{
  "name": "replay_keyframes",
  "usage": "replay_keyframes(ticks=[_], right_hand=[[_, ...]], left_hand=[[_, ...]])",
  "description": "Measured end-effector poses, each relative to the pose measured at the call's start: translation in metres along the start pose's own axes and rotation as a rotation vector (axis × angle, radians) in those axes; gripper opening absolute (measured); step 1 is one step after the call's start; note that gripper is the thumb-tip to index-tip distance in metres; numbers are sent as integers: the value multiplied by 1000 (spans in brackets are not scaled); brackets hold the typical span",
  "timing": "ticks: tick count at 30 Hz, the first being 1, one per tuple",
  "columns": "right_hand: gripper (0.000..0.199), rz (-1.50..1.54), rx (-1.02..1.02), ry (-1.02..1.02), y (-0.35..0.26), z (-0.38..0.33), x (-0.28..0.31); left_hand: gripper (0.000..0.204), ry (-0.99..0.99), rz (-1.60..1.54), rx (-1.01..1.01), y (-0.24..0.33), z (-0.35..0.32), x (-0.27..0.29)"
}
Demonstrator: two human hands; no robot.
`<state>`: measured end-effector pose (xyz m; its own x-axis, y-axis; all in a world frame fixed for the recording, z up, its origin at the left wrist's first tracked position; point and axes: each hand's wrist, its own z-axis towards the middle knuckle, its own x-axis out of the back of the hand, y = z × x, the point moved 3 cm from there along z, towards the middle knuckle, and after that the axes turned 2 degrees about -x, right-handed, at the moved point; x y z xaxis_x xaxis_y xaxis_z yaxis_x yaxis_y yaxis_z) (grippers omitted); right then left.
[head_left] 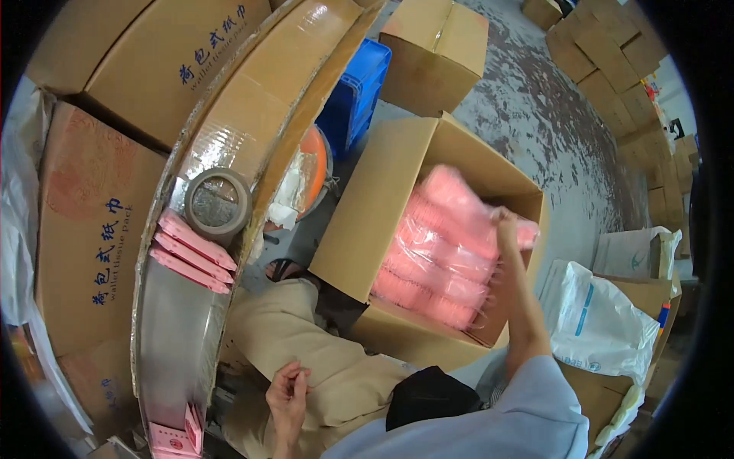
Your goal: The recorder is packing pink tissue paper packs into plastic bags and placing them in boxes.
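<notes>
My right hand point(505, 220) reaches into an open cardboard box point(369, 206) and is closed on the edge of a plastic-wrapped bundle of pink packs point(457, 200). That bundle is smeared by motion at its upper end. Below it, more pink packs in clear wrap point(428, 279) lie in rows inside the box. My left hand point(289, 390) hovers over my beige-trousered leg, its fingers curled in with nothing seen between them. Three pink packs point(193, 252) lie on the narrow curved bench point(180, 325), beside a roll of tape point(218, 202).
More pink packs point(174, 437) rest at the bench's near end. Closed cartons point(92, 222) stand along the left. Past the bench are an orange-rimmed bucket point(315, 164), a blue crate point(355, 96) and another carton point(432, 57). A white plastic bag point(600, 317) sits at right.
</notes>
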<state>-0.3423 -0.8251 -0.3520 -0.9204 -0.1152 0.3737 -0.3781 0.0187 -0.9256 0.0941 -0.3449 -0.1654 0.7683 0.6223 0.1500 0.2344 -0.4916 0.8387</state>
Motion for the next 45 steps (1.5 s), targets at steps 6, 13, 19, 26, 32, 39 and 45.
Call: replay_keyframes(ticks=[6,13,19,26,32,39,45], right_hand=[[17,-559,272,147,18,43,-67],[30,-231,269,22,-164,-48,-248],[107,-340,858,-526,-426,-204,-365],[76,-246,507,-592,-431,-205,-444],[87,-290,822,-823,-437,-343,-469],[87,-202,997,-890,-433,-423,-487],[78,-229,900,-1495,-432,-491,-497]], left_hand=[[28,24,-2,82,8,7,3],[24,161,-97,18,-7,-30,19],[21,134,21,-123,-7,-33,11],[38,854,767,-737,22,-90,106],[39,910,1041,-461,-17,-119,209],[23,538,1105,2,0,-108,219],[52,1576,512,-725,-20,-188,192]])
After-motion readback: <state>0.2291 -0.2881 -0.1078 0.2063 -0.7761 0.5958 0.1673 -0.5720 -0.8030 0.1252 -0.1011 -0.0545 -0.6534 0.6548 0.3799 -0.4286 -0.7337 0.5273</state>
